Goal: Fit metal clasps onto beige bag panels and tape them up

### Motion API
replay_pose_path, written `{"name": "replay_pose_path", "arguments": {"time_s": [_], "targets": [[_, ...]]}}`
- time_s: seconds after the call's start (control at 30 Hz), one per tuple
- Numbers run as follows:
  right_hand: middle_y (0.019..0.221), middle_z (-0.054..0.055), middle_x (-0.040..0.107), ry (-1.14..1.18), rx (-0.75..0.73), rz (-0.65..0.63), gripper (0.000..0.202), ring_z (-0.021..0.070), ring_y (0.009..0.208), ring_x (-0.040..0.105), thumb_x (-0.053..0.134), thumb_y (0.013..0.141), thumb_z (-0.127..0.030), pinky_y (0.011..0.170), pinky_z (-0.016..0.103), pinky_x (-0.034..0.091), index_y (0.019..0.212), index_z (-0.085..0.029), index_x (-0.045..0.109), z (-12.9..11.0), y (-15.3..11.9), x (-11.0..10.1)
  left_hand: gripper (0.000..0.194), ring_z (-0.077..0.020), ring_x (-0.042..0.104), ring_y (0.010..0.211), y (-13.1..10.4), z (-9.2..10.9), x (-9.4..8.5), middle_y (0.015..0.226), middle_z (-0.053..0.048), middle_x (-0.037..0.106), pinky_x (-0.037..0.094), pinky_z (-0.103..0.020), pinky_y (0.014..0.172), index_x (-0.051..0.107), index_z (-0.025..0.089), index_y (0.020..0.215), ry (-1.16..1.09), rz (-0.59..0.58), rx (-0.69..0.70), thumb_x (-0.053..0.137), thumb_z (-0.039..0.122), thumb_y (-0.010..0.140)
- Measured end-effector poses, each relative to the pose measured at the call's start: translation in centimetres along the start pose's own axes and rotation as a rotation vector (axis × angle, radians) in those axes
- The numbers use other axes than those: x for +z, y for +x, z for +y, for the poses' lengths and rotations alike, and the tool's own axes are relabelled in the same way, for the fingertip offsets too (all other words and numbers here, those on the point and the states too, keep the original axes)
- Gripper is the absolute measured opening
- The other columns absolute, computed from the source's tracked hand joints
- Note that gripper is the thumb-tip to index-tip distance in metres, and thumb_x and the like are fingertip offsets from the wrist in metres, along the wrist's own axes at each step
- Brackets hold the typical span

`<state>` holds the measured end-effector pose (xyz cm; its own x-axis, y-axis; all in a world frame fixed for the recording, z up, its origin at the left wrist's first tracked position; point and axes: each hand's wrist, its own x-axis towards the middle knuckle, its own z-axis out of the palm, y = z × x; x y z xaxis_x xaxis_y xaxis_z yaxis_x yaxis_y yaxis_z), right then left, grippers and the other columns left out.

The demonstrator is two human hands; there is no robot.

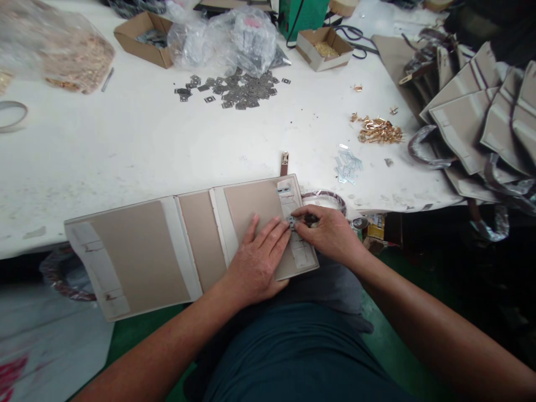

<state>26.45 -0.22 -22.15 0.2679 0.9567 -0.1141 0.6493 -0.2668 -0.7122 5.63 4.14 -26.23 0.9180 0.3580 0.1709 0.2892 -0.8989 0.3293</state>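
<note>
A beige bag panel [144, 257] with pale folded strips lies inside up, partly over the table's front edge. My left hand [259, 259] rests flat on its right section, fingers stretched out and the thumb by the near edge. At the right end strip, my right hand [324, 229] pinches a small metal plate [292, 221] against the panel. Another metal plate [283, 190] sits higher on that strip. A brown tab with a gold clasp [285, 159] sticks out from the far edge. Plastic-wrapped handles [326, 194] show at both ends.
On the white table [138, 145] lie dark metal plates [247, 89], gold fasteners [380, 131] and silver plates [348, 166]. Behind them stand a carton [144, 42], plastic bags [240, 39] and a box of gold pieces [324, 49]. Stacked bag pieces [464, 123] crowd the right side.
</note>
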Motion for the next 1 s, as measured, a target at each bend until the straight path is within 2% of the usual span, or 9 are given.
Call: {"name": "replay_pose_path", "arguments": {"time_s": [0.23,0.4,0.63,0.8,1.0], "targets": [[0.087,0.002,0.077,0.006,0.026,0.000,0.023,0.0165,0.074,0.068,0.064,0.081,-0.018,0.074,0.027,0.051,0.099,-0.020,0.078,-0.04,0.32,-0.17,0.084,-0.0368,0.027,0.153,-0.02,-0.37,0.17,0.161,-0.017,0.039,0.004,-0.062,0.129,0.041,0.008,0.153,-0.013,0.019,0.017,0.061,0.053,0.085],[0.088,0.001,0.077,-0.033,-0.033,0.021,0.022,0.0166,0.078,0.069,0.063,0.080,-0.015,0.075,0.026,0.050,0.097,-0.021,0.077,0.14,0.47,0.06,0.084,-0.0377,0.028,0.152,0.01,-0.33,0.32,0.157,-0.021,0.044,0.004,-0.062,0.129,0.043,0.003,0.150,-0.010,0.020,0.001,0.062,0.052,0.085],[0.080,0.000,0.075,-0.072,-0.050,0.042,0.018,0.0159,0.071,0.067,0.065,0.081,-0.015,0.069,0.026,0.047,0.095,-0.021,0.075,-0.13,0.64,0.12,0.083,-0.0379,0.033,0.149,0.44,-0.29,-0.34,0.154,-0.021,0.047,0.004,-0.060,0.129,0.048,0.003,0.147,-0.032,0.020,-0.016,0.064,0.051,0.081],[0.084,0.001,0.076,-0.057,-0.059,0.050,0.011,0.0168,0.075,0.068,0.066,0.086,-0.020,0.071,0.027,0.048,0.093,-0.021,0.075,-0.27,0.69,0.19,0.087,-0.0376,0.032,0.150,0.56,-0.28,-0.48,0.154,-0.021,0.047,0.004,-0.060,0.129,0.045,0.004,0.149,-0.025,0.000,-0.022,0.066,0.051,0.079],[0.085,0.003,0.076,-0.095,-0.068,0.063,0.010,0.0182,0.077,0.069,0.067,0.086,-0.018,0.072,0.028,0.048,0.093,-0.020,0.075,-0.20,0.88,0.43,0.094,-0.0376,0.028,0.151,0.46,-0.32,-0.34,0.158,-0.022,0.043,0.000,-0.059,0.129,0.039,0.002,0.153,-0.013,-0.033,-0.022,0.067,0.054,0.080]]}}
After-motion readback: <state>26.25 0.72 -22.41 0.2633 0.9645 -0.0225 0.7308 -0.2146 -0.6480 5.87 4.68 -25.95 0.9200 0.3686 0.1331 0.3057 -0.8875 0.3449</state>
